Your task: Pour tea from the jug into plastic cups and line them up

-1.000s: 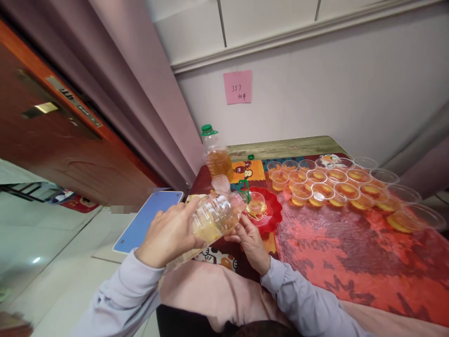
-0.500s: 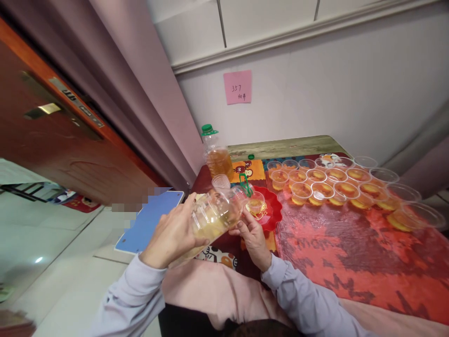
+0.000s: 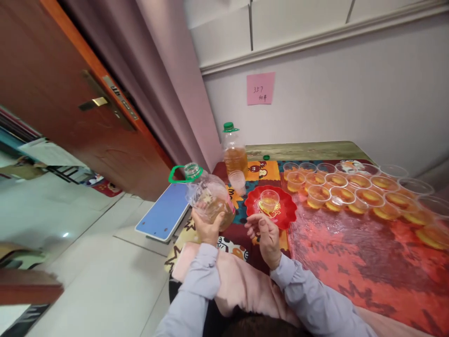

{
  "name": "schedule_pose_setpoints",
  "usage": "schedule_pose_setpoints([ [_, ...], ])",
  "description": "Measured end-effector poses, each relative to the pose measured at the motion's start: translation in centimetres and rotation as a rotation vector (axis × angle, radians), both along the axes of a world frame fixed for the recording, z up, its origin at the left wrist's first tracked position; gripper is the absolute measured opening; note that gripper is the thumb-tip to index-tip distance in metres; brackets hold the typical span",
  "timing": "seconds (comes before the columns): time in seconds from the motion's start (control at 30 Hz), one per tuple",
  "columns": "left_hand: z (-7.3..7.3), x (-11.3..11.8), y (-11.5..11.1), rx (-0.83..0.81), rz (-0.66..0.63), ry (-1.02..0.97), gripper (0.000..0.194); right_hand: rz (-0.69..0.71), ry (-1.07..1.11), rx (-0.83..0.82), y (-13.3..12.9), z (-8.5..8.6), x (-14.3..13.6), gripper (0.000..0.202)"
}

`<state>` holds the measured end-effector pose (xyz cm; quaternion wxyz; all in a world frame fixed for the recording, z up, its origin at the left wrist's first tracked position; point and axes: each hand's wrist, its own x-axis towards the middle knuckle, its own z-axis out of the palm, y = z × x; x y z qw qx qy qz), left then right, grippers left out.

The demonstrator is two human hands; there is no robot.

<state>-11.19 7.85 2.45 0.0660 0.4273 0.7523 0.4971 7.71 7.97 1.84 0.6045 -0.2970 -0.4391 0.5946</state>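
Note:
A large clear bottle (image 3: 210,194) with a green handle ring and an uncapped mouth is held by my left hand (image 3: 209,228), tilted a little to the left. Some pale yellow liquid shows low inside it. My right hand (image 3: 266,236) holds nothing, its fingers loosely bent and apart at the near edge of a red scalloped plate (image 3: 289,214). On that plate stands a clear cup (image 3: 270,201) with yellow liquid. Behind the bottle, a stack of clear cups (image 3: 237,181) stands by a green-capped bottle (image 3: 235,159) of amber liquid.
Several clear cups (image 3: 318,195) with yellow liquid stand in rows at the right on the red patterned cloth (image 3: 351,262). A green cap (image 3: 266,157) lies at the back. A blue board (image 3: 163,213) is left of the table, near a brown door (image 3: 70,93).
My left hand has brought the bottle upright from its tilt over the plate and moved it left. My right hand has come away from the bottle's mouth. The view has shifted left.

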Motion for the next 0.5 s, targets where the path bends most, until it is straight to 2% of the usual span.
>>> schedule_pose_setpoints([
  [0.07, -1.1, -0.1, -0.1, -0.021, 0.001, 0.045, 0.107, 0.003, -0.023, 0.025, -0.2, -0.1, -0.1, 0.051],
  [0.17, -1.7, -0.4, -0.3, -0.059, -0.007, 0.079, 0.113, -0.003, -0.054, 0.057, -0.7, 0.4, -0.2, 0.052],
  [0.3, -1.9, -0.7, -0.3, -0.023, -0.080, 0.000, 0.102, -0.010, -0.174, 0.101, -0.2, 3.3, 1.1, 0.044],
  [0.4, -1.9, -0.6, -0.1, 0.001, -0.099, -0.030, 0.100, -0.049, -0.458, 0.284, 2.2, 6.2, 4.2, 0.030],
  [0.5, -1.7, -0.5, 0.0, 0.011, -0.112, -0.033, 0.100, -0.180, -0.899, 0.527, 5.8, 7.7, 7.7, 0.019],
])
